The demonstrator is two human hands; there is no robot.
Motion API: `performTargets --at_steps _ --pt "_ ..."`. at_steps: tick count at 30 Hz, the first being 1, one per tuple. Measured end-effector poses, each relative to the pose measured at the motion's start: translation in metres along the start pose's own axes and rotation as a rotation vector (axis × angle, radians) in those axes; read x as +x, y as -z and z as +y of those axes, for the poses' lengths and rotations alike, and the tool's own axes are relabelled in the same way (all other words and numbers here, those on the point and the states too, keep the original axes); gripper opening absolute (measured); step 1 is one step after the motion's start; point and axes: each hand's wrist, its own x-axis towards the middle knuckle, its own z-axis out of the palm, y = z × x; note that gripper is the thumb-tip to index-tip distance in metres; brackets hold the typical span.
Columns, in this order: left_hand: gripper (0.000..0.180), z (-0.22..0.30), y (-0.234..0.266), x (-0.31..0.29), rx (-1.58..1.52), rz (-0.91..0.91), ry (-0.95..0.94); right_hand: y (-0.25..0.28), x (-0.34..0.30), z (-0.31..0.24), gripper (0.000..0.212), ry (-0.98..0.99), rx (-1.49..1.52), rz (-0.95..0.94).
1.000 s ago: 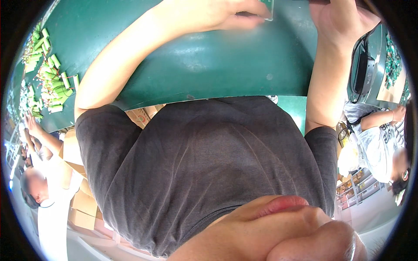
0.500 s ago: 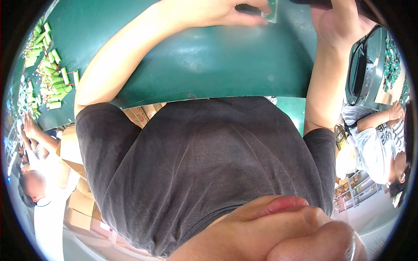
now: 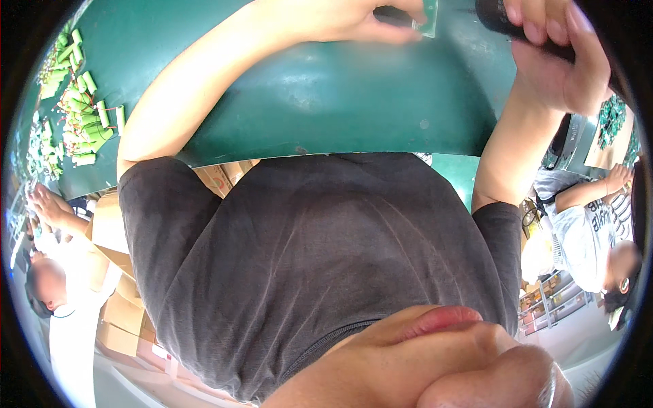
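Observation:
At the top of the head view, my left hand rests over the green table. Its thumb and fingertips pinch the near edge of a small green circuit board, most of which lies beyond the picture's rim. My right hand is raised at the upper right, its fingers wrapped round a thick black tool handle. The tool's working end is out of sight, so its kind cannot be told. A gap separates the tool from the board.
Several green cylindrical battery cells with red wires lie in a heap on the table at the left. A black box stands beyond my right forearm, near a pile of small green parts. Co-workers sit at both sides.
My right hand has turned and moved right and nearer, bringing the black tool handle further into view. My left hand stays almost still at the board.

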Motion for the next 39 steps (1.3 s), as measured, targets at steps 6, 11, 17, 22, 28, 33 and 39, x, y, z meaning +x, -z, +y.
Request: performTargets --at_steps 6,11,17,22,28,33,39 --pt "0.026 0.000 0.001 0.004 0.017 -0.007 0.058 -0.004 -0.014 0.019 0.053 0.052 0.157 -0.137" --pt "0.032 0.000 -0.002 0.004 0.103 0.007 -0.056 -0.011 -0.020 0.029 0.055 0.034 0.234 -0.085" --pt "0.039 0.005 -0.007 0.007 0.084 -0.043 0.011 -0.013 -0.022 0.029 0.052 0.080 0.181 -0.051" --pt "0.038 0.007 -0.005 0.007 0.054 -0.056 0.063 -0.007 -0.016 0.023 0.038 -0.042 0.244 -0.139" --pt "0.035 0.006 -0.005 0.007 0.040 -0.065 0.069 -0.008 -0.017 0.021 0.036 -0.056 0.258 -0.158" --pt "0.029 0.005 0.002 0.005 -0.016 -0.054 0.082 0.007 -0.018 0.030 0.047 0.029 0.312 -0.135" --pt "0.022 0.001 -0.001 0.001 -0.017 -0.025 0.058 0.007 -0.012 0.013 0.052 0.123 -0.033 -0.037"
